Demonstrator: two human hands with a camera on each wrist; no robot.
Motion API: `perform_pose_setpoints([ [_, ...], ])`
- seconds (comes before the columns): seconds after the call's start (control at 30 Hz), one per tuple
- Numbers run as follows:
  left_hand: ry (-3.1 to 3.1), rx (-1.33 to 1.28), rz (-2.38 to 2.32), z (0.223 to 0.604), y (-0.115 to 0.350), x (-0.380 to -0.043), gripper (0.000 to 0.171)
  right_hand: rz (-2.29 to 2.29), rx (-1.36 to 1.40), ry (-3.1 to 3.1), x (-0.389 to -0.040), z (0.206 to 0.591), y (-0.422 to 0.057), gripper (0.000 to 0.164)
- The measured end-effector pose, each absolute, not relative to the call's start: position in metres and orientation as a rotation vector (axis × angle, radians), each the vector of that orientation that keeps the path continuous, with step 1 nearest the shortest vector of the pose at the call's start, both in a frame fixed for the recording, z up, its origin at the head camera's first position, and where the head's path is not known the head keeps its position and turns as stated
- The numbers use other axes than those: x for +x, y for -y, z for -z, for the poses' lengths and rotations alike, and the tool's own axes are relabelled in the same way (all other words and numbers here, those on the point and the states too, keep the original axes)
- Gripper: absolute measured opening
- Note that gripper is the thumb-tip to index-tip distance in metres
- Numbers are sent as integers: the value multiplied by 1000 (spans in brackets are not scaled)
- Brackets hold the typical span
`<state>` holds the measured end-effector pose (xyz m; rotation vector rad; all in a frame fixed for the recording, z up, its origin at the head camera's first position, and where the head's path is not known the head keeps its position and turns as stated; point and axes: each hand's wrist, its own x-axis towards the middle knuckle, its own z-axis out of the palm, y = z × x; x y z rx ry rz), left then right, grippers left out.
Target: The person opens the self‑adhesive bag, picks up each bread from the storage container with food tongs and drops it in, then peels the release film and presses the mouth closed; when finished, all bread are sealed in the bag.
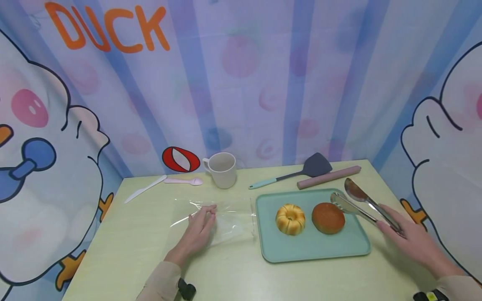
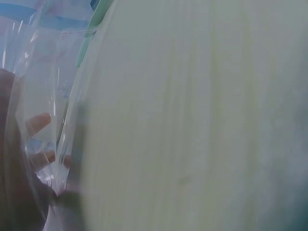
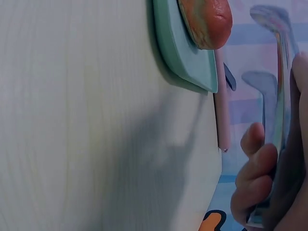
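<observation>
My right hand (image 1: pixel 412 242) grips metal tongs (image 1: pixel 389 219) by the handle, and their two ends stand apart. One tong end is in front of the right edge of a round brown bun (image 1: pixel 328 218); whether they touch cannot be told. Left of the bun lies a golden ring-shaped bread (image 1: pixel 290 219), both on a green tray (image 1: pixel 312 255). A clear plastic bag (image 1: pixel 233 221) lies left of the tray. My left hand (image 1: pixel 199 228) holds the bag at its left part. In the left wrist view, fingers (image 2: pixel 39 124) show through the plastic (image 2: pixel 57 62).
Behind the tray lie a spatula (image 1: pixel 317 165) and a pink rolling pin (image 1: pixel 329 177). A white mug (image 1: pixel 223 170) stands at the back, with a pink spoon (image 1: pixel 184 181) and a white knife (image 1: pixel 144 189) left of it. A printed curtain (image 1: pixel 256 83) hangs behind the table.
</observation>
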<state>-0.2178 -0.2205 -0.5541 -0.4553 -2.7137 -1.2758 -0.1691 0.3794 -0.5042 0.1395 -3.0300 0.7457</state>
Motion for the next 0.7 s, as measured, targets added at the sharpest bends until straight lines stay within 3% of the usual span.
perform_pose_setpoints([
  [0.3,2718,-454,1280,556,221,-219,21,-758,356,3015,-162,501,-368,63],
  [0.7,2728,-440,1287,554,219,-218,22,-696,407,3098,-161,511,-364,66],
])
